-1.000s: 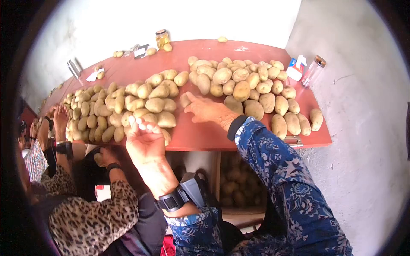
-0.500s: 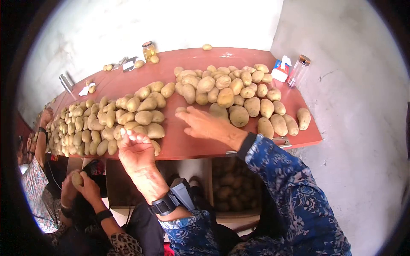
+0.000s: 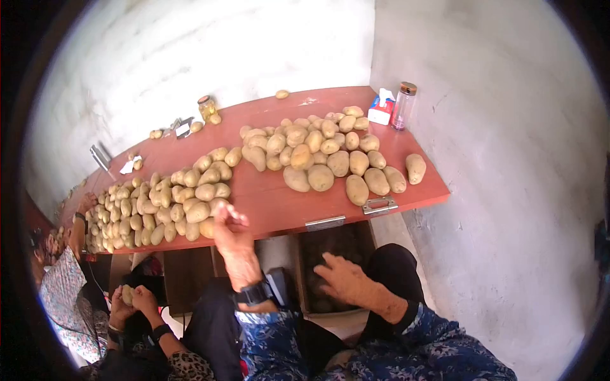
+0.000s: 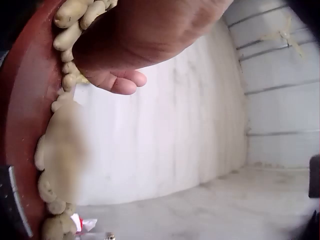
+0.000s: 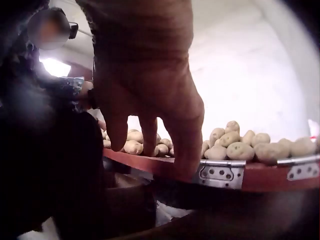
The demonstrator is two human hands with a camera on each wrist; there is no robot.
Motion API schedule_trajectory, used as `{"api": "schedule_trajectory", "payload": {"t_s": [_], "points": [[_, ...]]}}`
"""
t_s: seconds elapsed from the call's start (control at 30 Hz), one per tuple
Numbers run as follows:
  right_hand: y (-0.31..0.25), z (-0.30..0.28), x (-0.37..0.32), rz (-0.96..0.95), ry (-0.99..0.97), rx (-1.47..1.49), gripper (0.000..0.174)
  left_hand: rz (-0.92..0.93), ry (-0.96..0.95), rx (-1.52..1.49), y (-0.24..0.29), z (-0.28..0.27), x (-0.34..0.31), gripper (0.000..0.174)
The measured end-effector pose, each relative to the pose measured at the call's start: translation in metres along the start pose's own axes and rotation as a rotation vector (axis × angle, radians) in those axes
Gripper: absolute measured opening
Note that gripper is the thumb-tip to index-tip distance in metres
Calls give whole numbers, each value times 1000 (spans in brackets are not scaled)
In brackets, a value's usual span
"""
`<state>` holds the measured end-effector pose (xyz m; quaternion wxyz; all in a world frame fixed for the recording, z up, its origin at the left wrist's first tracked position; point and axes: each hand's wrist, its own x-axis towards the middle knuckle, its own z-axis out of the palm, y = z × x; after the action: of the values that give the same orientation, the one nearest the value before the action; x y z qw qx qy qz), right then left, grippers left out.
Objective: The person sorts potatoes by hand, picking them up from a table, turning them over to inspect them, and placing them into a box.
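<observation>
My right hand [image 3: 348, 279] hangs over a box [image 3: 332, 314] of potatoes under the table edge. Its fingers point down, spread and holding nothing, in the right wrist view. My left hand [image 3: 234, 240] is raised at the table's front edge, palm up with loosely bent fingers and nothing visible in it. Close beyond it lies the left pile of potatoes [image 3: 198, 211], spread along the red table [image 3: 267, 203]. A second pile of potatoes [image 3: 321, 178] lies further right. Potatoes [image 5: 240, 151] also show behind the right hand in the right wrist view.
A tissue box [image 3: 380, 114] and a lidded clear bottle [image 3: 404, 106] stand at the back right. A glass jar [image 3: 207, 109] is by the wall. Metal hinges [image 3: 380, 205] sit on the front edge. At the left, another person's hands [image 3: 132, 305] hold a potato.
My right hand has moved from the tabletop, where a small potato was at its fingertips, down over the box; that potato no longer shows there. The head view has turned right. My left hand stays raised.
</observation>
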<state>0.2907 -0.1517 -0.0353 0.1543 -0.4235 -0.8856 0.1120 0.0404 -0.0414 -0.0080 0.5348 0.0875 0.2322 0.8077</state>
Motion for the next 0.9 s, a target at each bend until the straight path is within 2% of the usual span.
{"api": "schedule_trajectory", "payload": {"t_s": [0.1,0.17,0.23,0.33,0.37,0.4,0.43,0.5,0.53,0.6,0.7,0.77,0.9], "points": [[-12,9,-32,54,-117,91,33,-126,-2,64,-31,5,-57,13],[-18,13,-48,71,-178,135,28,-175,-157,231,-57,1,-96,14],[-31,21,-58,67,-252,102,35,-297,-244,374,-72,-6,-133,12],[-38,28,-74,97,-322,82,28,-382,-283,569,-85,-22,-182,12],[-41,28,-80,120,-372,73,27,-465,-310,669,-87,-27,-196,12],[-41,32,-86,116,-370,78,27,-549,-335,769,-86,-29,-206,13],[-38,39,-90,123,-372,85,26,-544,-335,775,-85,-29,-211,13],[-40,40,-101,133,-375,95,26,-576,-454,850,-78,-26,-218,12],[-42,35,-105,67,-304,74,24,-539,-472,883,-77,-26,-215,12],[-47,29,-110,5,-236,58,22,-515,-429,845,-78,-30,-208,13],[-49,28,-115,66,-330,108,32,-534,-347,795,-89,-52,-191,13],[-46,35,-117,68,-325,181,34,-598,-201,694,-97,-77,-186,14],[-44,24,-127,58,-240,163,33,-685,-102,648,-112,-107,-187,16]]}}
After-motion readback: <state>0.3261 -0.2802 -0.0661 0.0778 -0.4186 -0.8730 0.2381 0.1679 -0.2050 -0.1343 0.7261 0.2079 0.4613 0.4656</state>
